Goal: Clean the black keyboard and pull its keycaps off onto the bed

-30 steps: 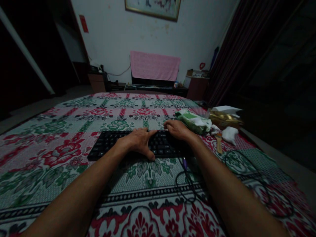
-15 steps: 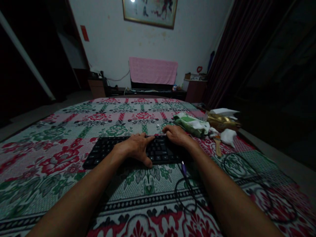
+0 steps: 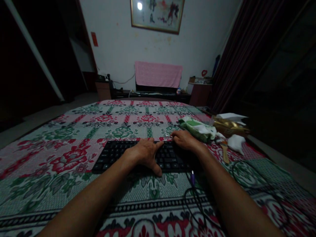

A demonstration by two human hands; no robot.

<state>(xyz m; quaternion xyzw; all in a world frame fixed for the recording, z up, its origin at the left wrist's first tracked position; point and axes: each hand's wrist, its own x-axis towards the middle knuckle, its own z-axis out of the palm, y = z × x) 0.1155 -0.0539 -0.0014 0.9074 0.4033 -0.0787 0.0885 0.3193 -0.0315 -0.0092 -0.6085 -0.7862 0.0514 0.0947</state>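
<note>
A black keyboard (image 3: 170,156) lies flat on the patterned cloth in front of me. My left hand (image 3: 145,153) rests on its middle with fingers spread, the thumb reaching over the near edge. At the keyboard's far right edge, my right hand (image 3: 184,140) is closed, its fingertips pinching a thin, shiny metal piece (image 3: 169,136) that points left. Its exact kind is too small to tell. The right hand and wrist hide part of the keyboard's right end. Below that end lies a cable with a purple plug (image 3: 192,177).
Right of my right hand lie a green and white packet (image 3: 197,127), a wooden-handled brush (image 3: 224,153), a crumpled white tissue (image 3: 236,143) and a gold package (image 3: 229,126). Black cable (image 3: 256,174) loops over the cloth (image 3: 71,158). Beyond the far edge stands a low cabinet with a pink towel (image 3: 158,74) above it.
The whole view has shifted, so everything sits a little lower and farther right. My left hand stays spread on the keyboard; my right hand stays at its far right edge, the metal piece showing more clearly.
</note>
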